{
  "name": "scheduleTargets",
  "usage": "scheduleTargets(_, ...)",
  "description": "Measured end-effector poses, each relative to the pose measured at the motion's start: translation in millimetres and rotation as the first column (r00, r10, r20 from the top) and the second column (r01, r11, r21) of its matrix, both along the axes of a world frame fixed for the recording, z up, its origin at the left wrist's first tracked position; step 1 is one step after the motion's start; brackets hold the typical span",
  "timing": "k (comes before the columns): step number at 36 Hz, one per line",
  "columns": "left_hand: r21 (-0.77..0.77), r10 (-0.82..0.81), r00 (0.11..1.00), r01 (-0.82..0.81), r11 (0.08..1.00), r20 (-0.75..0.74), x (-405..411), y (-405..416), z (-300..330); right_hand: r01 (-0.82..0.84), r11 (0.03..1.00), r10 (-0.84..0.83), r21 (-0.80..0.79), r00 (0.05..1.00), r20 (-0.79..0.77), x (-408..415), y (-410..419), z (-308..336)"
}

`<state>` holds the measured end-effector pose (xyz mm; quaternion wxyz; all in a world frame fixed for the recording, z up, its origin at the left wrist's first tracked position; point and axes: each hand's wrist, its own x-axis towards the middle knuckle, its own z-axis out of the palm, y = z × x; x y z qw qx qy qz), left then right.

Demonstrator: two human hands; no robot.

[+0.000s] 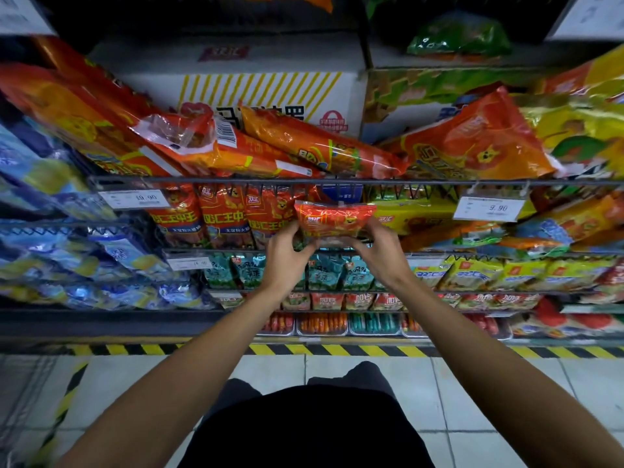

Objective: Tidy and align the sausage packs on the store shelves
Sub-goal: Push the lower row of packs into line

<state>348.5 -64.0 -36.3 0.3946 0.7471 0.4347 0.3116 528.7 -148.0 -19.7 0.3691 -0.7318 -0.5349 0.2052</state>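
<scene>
Both hands — left hand [287, 249], right hand [380, 246] — pinch the red sausage pack [332, 219] upright between curled fingers, its lower edge probably touching the shelf wire [236, 180] row below.

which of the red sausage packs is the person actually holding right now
The small red pack gripped between the left hand and right hand; the other red packs stand in the shelf row to its left.

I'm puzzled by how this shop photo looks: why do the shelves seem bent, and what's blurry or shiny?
Head view: the wide-angle lens bows the grey wire shelf rail; the blue plastic packs at the left edge smear; glare streaks the long orange sausage packs; the small red sausage pack between the left hand and right hand stays sharp.
</scene>
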Motion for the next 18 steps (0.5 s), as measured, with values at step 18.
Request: scheduleTargets(18, 0.123, 0.236, 0.972, -0.235, 0.964, 0.01, -2.3, -10.6, -13.3, -0.169, 0.98, 0.187, -0.104, 0.961, 0.204, 14.7, 8.1, -38.3)
